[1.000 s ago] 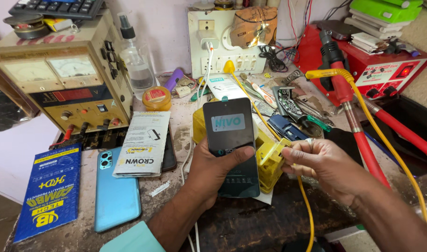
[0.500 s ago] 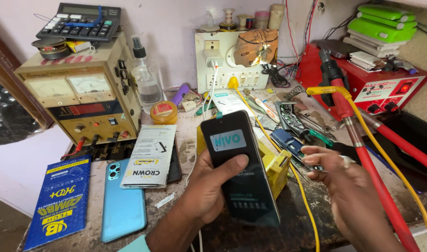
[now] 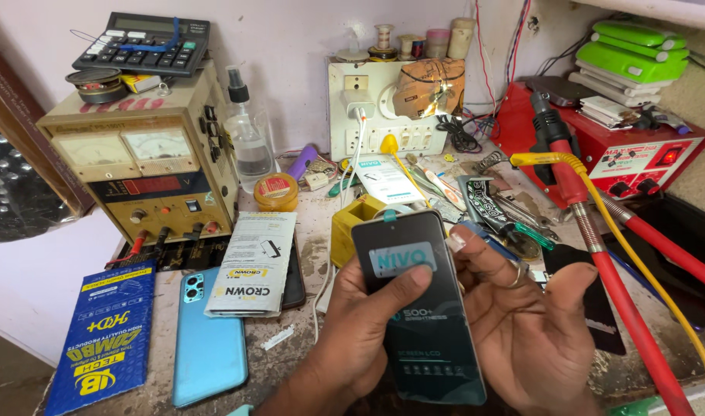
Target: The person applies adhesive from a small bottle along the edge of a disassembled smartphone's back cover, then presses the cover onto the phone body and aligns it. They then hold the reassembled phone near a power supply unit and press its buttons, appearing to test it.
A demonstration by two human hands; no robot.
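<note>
The left hand (image 3: pixel 360 339) is gripping a dark replacement phone screen (image 3: pixel 418 304) by its lower left edge, with the thumb lying across the protective film label on its face. The right hand (image 3: pixel 522 323) is open, its fingers (image 3: pixel 475 250) touching the right edge of the screen near the top, palm turned up and clamped on nothing. The screen is being held upright above the tabletop (image 3: pixel 310 254), in front of the yellow stand (image 3: pixel 351 231).

Handling notes for this step:
- Keeping the grip on the edges only is advisable; pressure from the thumb on the glass face could stress a thin panel.
- The right hand is best used as a steadying support along the side, not as a pinch across the face.
- The film tab at the top edge (image 3: pixel 388 216) appears intact; lifting it should wait until the panel is ready for seating.
- The red cable (image 3: pixel 622 293) and the yellow lead (image 3: pixel 637 254) are running just beside the right hand; snagging either could jolt the panel.

Near the left hand, a light-blue phone (image 3: pixel 208 339) is lying face down beside a blue packet (image 3: pixel 102 335) and a white packet (image 3: pixel 252 262). A bench power supply (image 3: pixel 144 173) is standing at the back left.
</note>
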